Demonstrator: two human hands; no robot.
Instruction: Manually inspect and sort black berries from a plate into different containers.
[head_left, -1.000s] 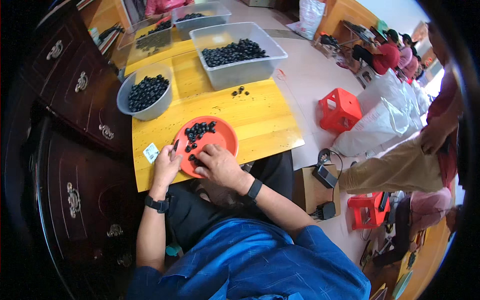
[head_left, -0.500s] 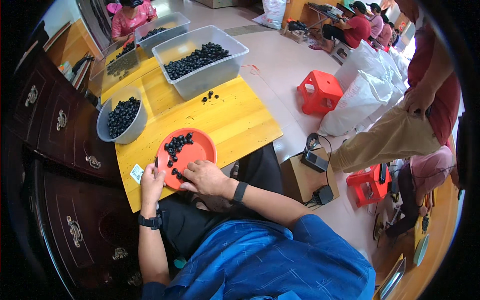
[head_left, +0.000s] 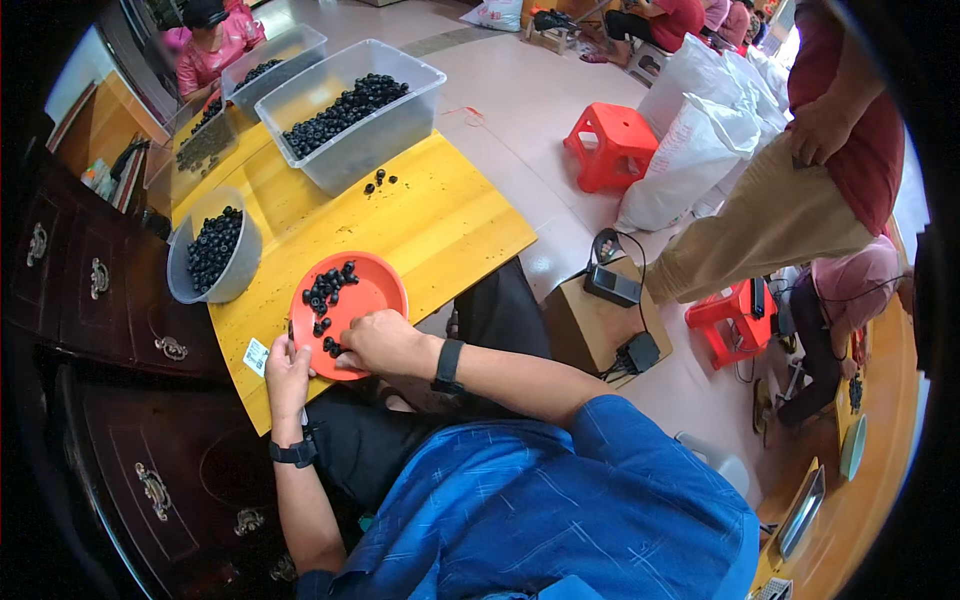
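A round orange-red plate rests at the near edge of the yellow wooden table, with several small, glossy black round pieces in its left half. My right hand reaches over the plate's near side, its fingers curled down beside the lowest pieces; its fingertips are partly hidden. At the plate's left rim, my left hand is closed with the thumb against the fingers. A small dark tip shows above it, but what it grips is mostly hidden.
Beyond the plate stand a round clear tub and a large clear bin, both holding black pieces. A few loose pieces lie near the bin. Dark drawers flank the table's left side. A person stands at right by a cardboard box.
The view has shifted, so the table and plate sit slightly farther left and higher. My right hand has curled more tightly over the pieces; my left hand stays by the rim.
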